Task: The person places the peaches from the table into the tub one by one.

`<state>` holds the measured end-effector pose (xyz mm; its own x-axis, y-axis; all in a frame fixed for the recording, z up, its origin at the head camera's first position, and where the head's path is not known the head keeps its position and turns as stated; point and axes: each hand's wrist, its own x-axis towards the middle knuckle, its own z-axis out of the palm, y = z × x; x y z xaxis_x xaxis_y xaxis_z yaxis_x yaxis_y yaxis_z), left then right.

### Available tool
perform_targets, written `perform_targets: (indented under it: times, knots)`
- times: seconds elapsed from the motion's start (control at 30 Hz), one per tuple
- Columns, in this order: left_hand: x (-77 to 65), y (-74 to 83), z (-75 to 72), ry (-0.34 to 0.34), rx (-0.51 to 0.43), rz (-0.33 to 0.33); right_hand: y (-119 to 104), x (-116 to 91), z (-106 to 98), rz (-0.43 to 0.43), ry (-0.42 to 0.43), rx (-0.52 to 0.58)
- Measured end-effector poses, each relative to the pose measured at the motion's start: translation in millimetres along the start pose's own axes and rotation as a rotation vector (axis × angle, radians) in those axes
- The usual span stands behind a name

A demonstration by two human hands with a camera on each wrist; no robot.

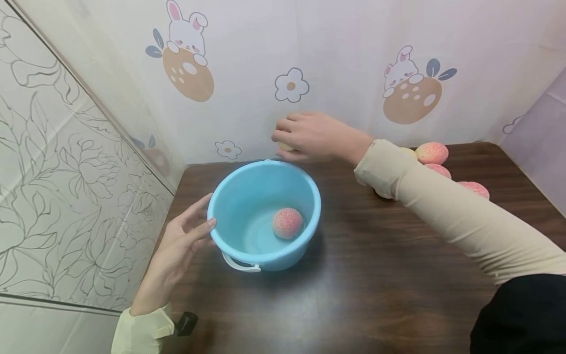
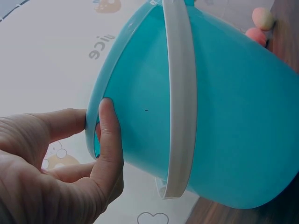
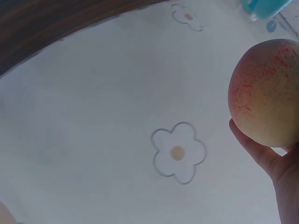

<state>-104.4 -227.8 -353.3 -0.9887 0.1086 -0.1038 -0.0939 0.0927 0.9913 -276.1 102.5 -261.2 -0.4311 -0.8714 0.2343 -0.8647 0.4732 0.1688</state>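
Note:
A light blue bucket (image 1: 315,196) stands on the table with its white handle (image 2: 182,102) hanging down the side. My left hand (image 1: 179,241) pinches the bucket's left rim, the fingers on the outside in the left wrist view. On the bucket's bottom lies one pink speckled peach (image 1: 287,223). My right hand (image 1: 307,135) is raised just beyond the bucket's far right rim and holds another peach (image 3: 266,93), yellowish with red speckles. In the head view that peach is mostly hidden behind the fingers.
Several more peaches (image 1: 432,153) lie at the back right of the dark wooden table (image 1: 376,285), partly covered by the right sleeve. A printed curtain (image 1: 247,64) hangs along the back edge, and a flower-patterned panel (image 1: 66,172) rises at the left.

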Motion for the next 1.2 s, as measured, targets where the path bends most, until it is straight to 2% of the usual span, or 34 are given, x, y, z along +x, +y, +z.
perform_targets:
  times: [0.43,0.8,0.93,1.03,1.2]
  knots:
    - [0.1,-0.2,0.6,0.006,0.001,-0.005,-36,12,-8,-0.186,0.074,-0.096]
    - [-0.6,-0.3,0.3,-0.003,0.0,-0.01,-66,17,-6,-0.285,0.052,-0.119]
    - [-0.5,-0.4,0.2,-0.006,0.0,-0.009,-76,21,-1,-0.337,0.049,-0.162]
    - [-0.4,-0.5,0.1,-0.007,-0.001,-0.007,-84,25,5,-0.373,0.006,-0.189]
    - [-0.5,-1.1,-0.5,-0.012,0.0,-0.003,-96,34,15,-0.41,-0.12,-0.187]
